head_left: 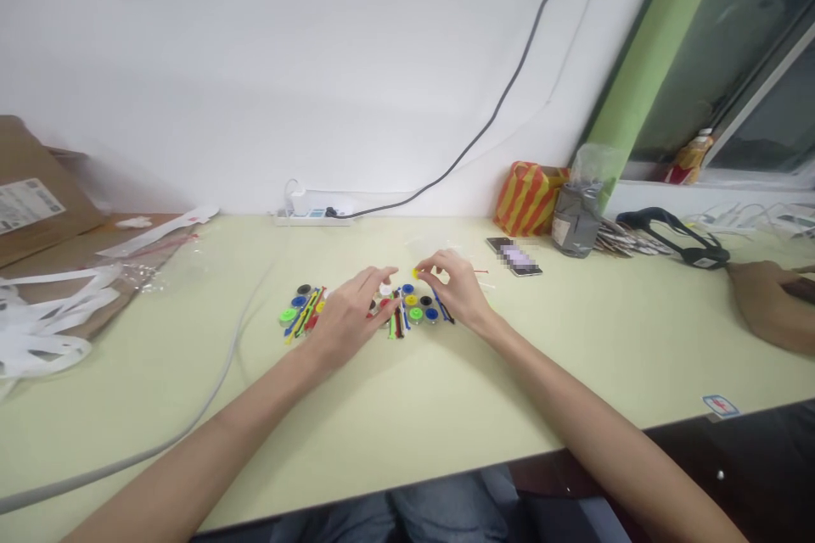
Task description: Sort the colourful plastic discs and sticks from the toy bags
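Note:
My left hand (350, 310) is over the middle of a group of small coloured pieces, thumb and fingers apart, with nothing visible between them. Pinched between the thumb and fingers of my right hand (459, 288) is a small yellow piece (417, 273), mostly covered by the fingertips. Below it lie several round button-like discs, among them a blue disc (431, 315) and a green disc (416, 315). Thin coloured plastic sticks (398, 324) lie between my hands. More sticks (306, 314) and a bright green disc (288, 316) are left of my left hand, which hides part of the group.
A power strip (311, 218) sits against the wall. A phone (514, 257), a striped bag (528, 199) and a grey pouch (575, 221) stand behind on the right. Another person's hand (764, 301) rests at far right. A grey cable (210, 403) crosses the left.

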`<act>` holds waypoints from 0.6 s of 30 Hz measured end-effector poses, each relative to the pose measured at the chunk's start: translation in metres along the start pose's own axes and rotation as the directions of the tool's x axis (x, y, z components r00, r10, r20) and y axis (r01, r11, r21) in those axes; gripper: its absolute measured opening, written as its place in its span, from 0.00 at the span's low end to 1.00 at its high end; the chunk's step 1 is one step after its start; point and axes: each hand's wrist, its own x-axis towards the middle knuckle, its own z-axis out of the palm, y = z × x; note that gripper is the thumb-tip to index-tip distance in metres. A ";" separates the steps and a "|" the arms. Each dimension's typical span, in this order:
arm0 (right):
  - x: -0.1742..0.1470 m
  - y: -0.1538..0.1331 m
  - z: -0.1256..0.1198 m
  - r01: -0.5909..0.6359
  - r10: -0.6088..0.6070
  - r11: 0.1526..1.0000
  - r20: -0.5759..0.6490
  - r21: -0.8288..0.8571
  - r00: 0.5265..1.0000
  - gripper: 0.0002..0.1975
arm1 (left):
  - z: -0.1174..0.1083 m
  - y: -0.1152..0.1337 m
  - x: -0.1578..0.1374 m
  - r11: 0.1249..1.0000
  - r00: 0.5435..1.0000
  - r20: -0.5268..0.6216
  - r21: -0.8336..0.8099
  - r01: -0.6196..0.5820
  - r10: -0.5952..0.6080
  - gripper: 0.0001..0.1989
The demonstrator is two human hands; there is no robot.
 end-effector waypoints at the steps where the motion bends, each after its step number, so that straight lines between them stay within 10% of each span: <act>1: -0.002 -0.009 0.000 0.007 -0.007 0.997 -0.004 0.074 1.000 0.05 | 0.000 0.000 0.000 1.000 1.000 -0.014 -0.013 0.009 -0.009 0.20; 9: -0.009 -0.026 -0.001 -0.077 0.048 0.954 0.107 0.290 0.993 0.11 | 0.002 -0.001 -0.003 0.997 0.999 -0.035 -0.071 -0.010 0.007 0.08; 18: -0.008 0.028 -0.028 -0.201 0.270 0.931 0.204 -0.306 0.941 0.08 | -0.001 0.000 -0.003 0.996 0.999 -0.032 -0.093 0.003 -0.006 0.04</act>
